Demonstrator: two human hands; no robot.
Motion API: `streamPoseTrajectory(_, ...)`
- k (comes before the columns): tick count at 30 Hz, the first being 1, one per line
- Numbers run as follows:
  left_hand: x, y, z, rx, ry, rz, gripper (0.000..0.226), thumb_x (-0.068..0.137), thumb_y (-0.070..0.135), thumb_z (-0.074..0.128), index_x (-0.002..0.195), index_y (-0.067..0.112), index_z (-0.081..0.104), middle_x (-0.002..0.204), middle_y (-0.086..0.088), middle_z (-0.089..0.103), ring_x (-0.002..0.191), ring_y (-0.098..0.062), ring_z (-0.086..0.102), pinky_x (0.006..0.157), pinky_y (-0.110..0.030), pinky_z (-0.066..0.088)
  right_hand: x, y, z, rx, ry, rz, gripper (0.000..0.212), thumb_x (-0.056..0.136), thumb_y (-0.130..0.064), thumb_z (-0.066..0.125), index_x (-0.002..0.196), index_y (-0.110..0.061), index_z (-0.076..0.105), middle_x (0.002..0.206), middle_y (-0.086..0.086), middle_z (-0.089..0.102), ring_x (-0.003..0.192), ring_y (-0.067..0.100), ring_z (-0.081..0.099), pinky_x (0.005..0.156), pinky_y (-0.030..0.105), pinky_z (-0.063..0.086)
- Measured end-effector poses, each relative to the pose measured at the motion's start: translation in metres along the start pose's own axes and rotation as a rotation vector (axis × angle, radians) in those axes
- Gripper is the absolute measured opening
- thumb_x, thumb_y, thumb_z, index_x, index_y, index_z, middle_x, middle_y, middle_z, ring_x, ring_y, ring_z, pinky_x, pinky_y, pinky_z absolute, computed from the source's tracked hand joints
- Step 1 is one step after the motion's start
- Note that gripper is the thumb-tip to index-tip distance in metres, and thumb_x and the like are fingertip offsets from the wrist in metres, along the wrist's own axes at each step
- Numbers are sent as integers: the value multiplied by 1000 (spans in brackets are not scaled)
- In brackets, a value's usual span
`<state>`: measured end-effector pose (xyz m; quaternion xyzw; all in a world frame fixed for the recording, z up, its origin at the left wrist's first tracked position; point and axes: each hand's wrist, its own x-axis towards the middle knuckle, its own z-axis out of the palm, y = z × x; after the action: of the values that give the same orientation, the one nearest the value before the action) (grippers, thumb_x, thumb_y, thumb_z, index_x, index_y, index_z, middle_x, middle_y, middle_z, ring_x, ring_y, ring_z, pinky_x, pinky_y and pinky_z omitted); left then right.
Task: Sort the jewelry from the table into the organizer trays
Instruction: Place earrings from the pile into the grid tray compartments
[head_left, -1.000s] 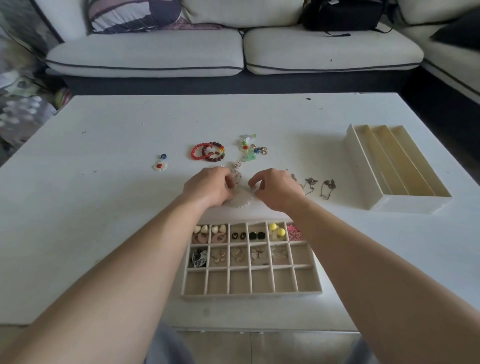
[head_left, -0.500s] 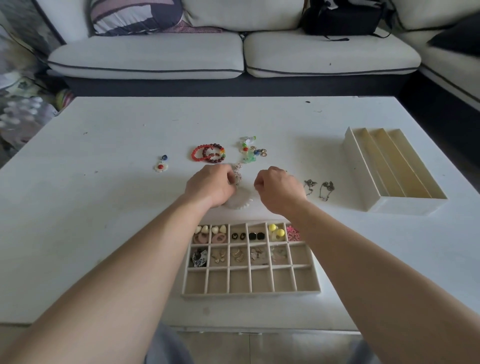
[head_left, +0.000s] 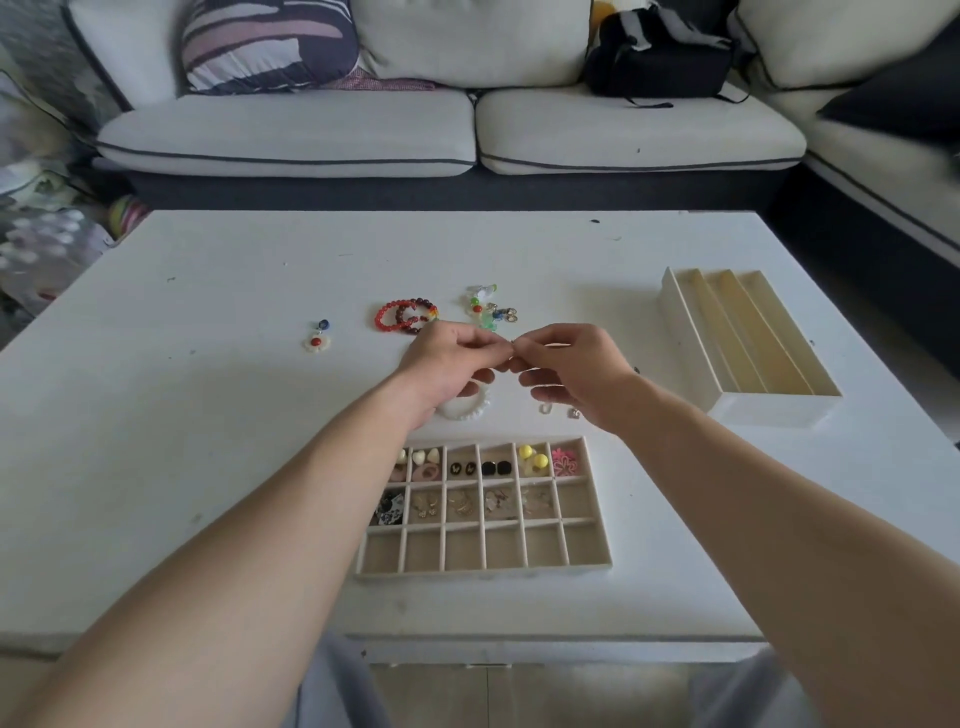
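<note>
A small thin piece of jewelry (head_left: 512, 343), too tiny to be made out, was pinched between the left hand (head_left: 447, 364) and right hand (head_left: 569, 366) above the white table's (head_left: 208, 415) middle, just beyond the beige gridded tray's (head_left: 483, 571) far edge.

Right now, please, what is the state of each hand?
Left hand: closed, pinching a small jewelry piece, too small to identify.
Right hand: closed, pinching the same small jewelry piece.
</note>
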<state>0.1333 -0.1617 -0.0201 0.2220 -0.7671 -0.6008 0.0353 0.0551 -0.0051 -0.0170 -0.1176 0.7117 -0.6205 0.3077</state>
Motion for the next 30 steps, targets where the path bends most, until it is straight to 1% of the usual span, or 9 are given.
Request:
streamPoseTrajectory(5,-21,18,7,-4,-75,81,5,95,24,70,93,20,72,84,5,76,74,-7,68,64,-24,52,-25,-8,-9,222,-114,59,16,102,-18,59,94,-6,66,78,8,72,66,18,66,64,30,56)
streamPoseTrajectory(8,-39,26,14,55,-52,161,5,93,23,73,91,18,71,87,-3,75,71,-9,68,62,-23,53,-43,-16,-16,267,-151,99,12,100,-14,60,95,-3,64,74,9,68,65,17,65,63,27,57)
streamPoseTrajectory(12,-62,34,22,-21,-11,190,6,91,17,75,95,21,75,79,4,73,68,-6,67,59,-19,54,-65,-26,-26,295,-168,115,10,97,-2,60,90,-5,67,72,8,66,61,16,63,60,26,56)
streamPoseTrajectory(15,-82,37,38,-129,8,135,12,93,19,72,100,26,78,83,10,75,70,-5,67,60,-20,53,-83,-24,-29,323,-80,90,7,95,0,62,96,-6,65,72,7,62,60,15,58,60,26,53)
streamPoseTrajectory(18,-97,34,57,-244,-24,63,18,96,22,68,110,27,78,93,10,76,77,-6,69,61,-20,52,-95,-13,-23,385,110,82,13,92,-2,68,104,-6,64,75,8,61,58,14,57,60,25,52)
streamPoseTrajectory(20,-105,30,65,-243,-13,63,20,95,26,69,112,29,77,92,14,75,77,-4,67,62,-20,53,-102,-6,-21,389,164,86,12,91,-4,72,101,-7,65,73,6,63,59,14,59,62,25,53)
streamPoseTrajectory(24,-113,22,62,-206,21,98,7,88,35,76,94,36,79,89,18,76,72,-2,64,66,-20,55,-111,6,-23,366,53,125,10,86,-9,78,89,-10,68,75,3,68,62,12,64,65,27,56)
streamPoseTrajectory(26,-114,19,57,-198,2,104,9,88,31,76,95,34,79,91,17,77,69,0,64,63,-18,54,-112,7,-24,319,21,121,9,86,-8,76,83,-10,68,76,6,69,64,15,64,71,32,57)
streamPoseTrajectory(30,-105,11,52,-122,6,110,12,86,21,79,97,26,81,88,9,77,67,0,64,57,-19,50,-108,5,-24,211,9,102,11,89,-3,73,98,-5,67,79,12,66,68,21,62,79,37,57)
